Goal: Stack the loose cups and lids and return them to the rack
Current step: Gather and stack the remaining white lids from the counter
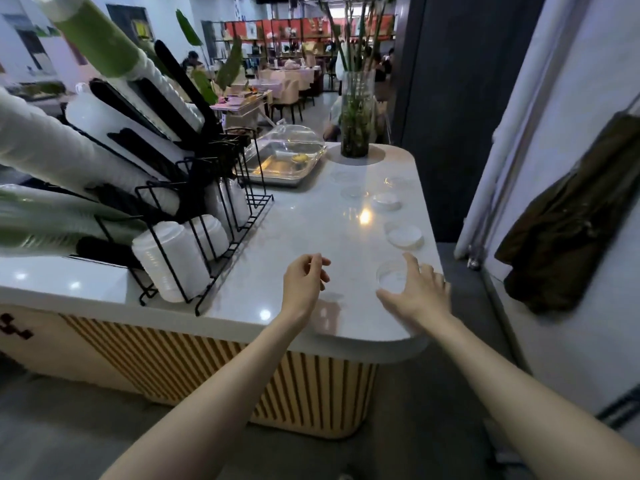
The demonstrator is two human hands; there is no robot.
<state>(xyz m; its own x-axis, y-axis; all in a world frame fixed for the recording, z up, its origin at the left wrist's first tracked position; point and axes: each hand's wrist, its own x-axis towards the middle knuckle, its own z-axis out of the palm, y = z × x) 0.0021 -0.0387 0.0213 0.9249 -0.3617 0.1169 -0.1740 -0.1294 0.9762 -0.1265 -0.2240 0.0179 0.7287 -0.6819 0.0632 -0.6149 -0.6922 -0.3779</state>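
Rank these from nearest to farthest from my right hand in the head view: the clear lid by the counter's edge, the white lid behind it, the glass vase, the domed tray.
From the right hand:
1. Clear lid, at the fingertips.
2. White lid, just behind.
3. Domed tray, far left.
4. Glass vase, far end of the counter; it and the tray are close to call.

A glass vase (356, 116) of green stems stands beside a domed metal tray (280, 166) on the counter (304, 220).
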